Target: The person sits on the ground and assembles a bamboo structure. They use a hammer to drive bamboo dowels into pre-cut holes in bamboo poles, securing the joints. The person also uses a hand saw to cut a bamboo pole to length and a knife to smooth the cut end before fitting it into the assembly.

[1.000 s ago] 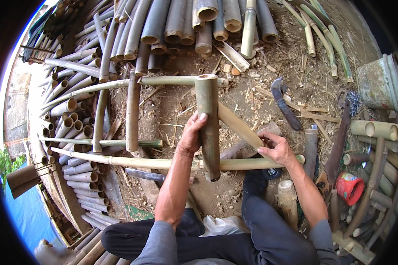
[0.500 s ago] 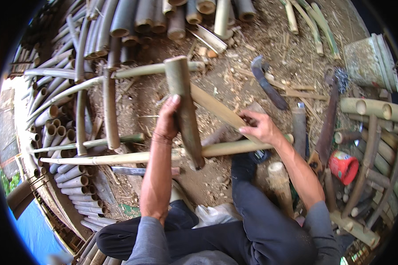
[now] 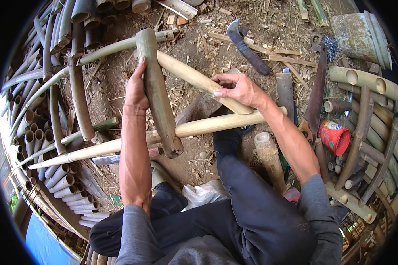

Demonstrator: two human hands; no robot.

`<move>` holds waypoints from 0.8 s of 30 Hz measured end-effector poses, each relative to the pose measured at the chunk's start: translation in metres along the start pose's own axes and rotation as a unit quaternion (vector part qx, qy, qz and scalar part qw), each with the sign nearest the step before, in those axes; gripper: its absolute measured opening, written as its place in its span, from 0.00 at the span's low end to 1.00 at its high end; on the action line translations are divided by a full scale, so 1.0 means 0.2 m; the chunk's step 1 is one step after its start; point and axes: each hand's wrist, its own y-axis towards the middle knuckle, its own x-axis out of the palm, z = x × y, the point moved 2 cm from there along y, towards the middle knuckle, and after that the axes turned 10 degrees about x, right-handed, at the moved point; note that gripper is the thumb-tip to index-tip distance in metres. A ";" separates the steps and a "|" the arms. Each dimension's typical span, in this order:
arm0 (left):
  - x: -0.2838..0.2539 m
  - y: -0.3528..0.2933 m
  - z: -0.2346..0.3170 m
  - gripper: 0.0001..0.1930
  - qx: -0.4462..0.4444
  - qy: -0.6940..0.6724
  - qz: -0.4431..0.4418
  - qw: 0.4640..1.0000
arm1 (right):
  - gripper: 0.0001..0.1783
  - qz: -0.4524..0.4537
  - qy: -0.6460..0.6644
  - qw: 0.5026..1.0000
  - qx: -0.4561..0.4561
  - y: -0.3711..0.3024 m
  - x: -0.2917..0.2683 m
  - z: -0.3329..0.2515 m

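Note:
My left hand (image 3: 138, 88) is closed on the side of a thick greenish bamboo crosspiece (image 3: 157, 95), thumb near its upper part and fingers mostly hidden behind. A long pale bamboo pole (image 3: 225, 123) meets the crosspiece near its lower end and extends to both sides. From the crosspiece's upper part a shorter bamboo rod (image 3: 190, 78) slants down to the right. My right hand (image 3: 236, 90) pinches this rod near its lower right end, which overlaps or lies close to the long pole; contact there is unclear.
Beyond the rod lies a hooked knife (image 3: 247, 48) on chip-strewn ground. To the right are a saw (image 3: 316, 92), a red container (image 3: 334, 137), a dirty bucket (image 3: 360, 37) and bamboo frames (image 3: 367, 132). Cut bamboo tubes (image 3: 64, 181) are stacked at left. A bamboo stump (image 3: 269, 159) stands by my leg.
The whole view has shifted, so the ground and bamboo appear further left and higher. The rod in my right hand has turned, now showing a rounded side. Both hands keep their holds.

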 end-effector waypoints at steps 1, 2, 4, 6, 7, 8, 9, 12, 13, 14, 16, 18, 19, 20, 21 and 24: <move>0.01 0.02 0.00 0.25 -0.005 0.009 0.015 1.000 | 0.34 -0.003 -0.012 1.000 0.009 0.01 -0.02 -0.03; 0.01 0.04 0.01 0.25 -0.009 0.019 0.031 0.999 | 0.36 -0.006 -0.022 1.000 0.021 0.02 -0.03 -0.04; 0.03 0.06 0.03 0.25 -0.012 0.037 0.048 0.998 | 0.39 -0.012 -0.034 0.998 0.045 0.04 -0.05 -0.08; 0.04 0.09 0.05 0.25 -0.018 0.036 0.044 0.998 | 0.40 -0.019 -0.040 0.997 0.066 0.07 -0.06 -0.12; 0.03 0.11 0.08 0.25 -0.018 0.037 0.043 0.998 | 0.40 -0.018 -0.040 0.997 0.066 0.08 -0.07 -0.14; 0.03 0.13 0.09 0.25 -0.015 0.034 0.043 0.998 | 0.40 -0.018 -0.039 0.997 0.065 0.10 -0.08 -0.15; 0.02 0.13 0.10 0.26 -0.011 0.036 0.043 0.998 | 0.40 -0.018 -0.038 0.997 0.064 0.11 -0.08 -0.16; 0.05 0.17 0.10 0.27 0.002 0.050 0.040 0.998 | 0.39 -0.021 -0.043 0.997 0.060 0.11 -0.12 -0.18; 0.06 0.18 0.11 0.28 0.010 0.061 0.040 0.997 | 0.38 -0.023 -0.044 0.997 0.053 0.12 -0.12 -0.22; 0.06 0.19 0.12 0.28 0.017 0.073 0.040 0.996 | 0.35 -0.006 -0.055 0.997 0.048 0.13 -0.13 -0.24; 0.07 0.25 0.18 0.28 0.051 0.096 0.051 0.993 | 0.31 0.031 -0.078 0.996 0.040 0.13 -0.15 -0.32; 0.03 0.38 0.28 0.29 0.083 0.126 0.061 0.987 | 0.28 0.081 -0.002 0.997 -0.008 0.11 -0.26 -0.41; 0.04 0.44 0.35 0.30 0.109 0.140 0.056 0.983 | 0.29 0.109 0.056 0.992 -0.016 0.08 -0.35 -0.43; -0.11 0.55 0.51 0.31 0.208 0.193 0.093 0.954 | 0.31 0.078 0.104 0.990 -0.059 0.11 -0.39 -0.47; -0.05 0.57 0.58 0.35 0.264 0.237 0.145 0.924 | 0.30 0.066 0.156 0.984 -0.051 0.07 -0.44 -0.46; -0.02 0.52 0.91 0.36 0.453 0.584 0.314 0.596 | 0.29 -0.033 0.197 0.980 -0.012 0.03 -0.36 -0.50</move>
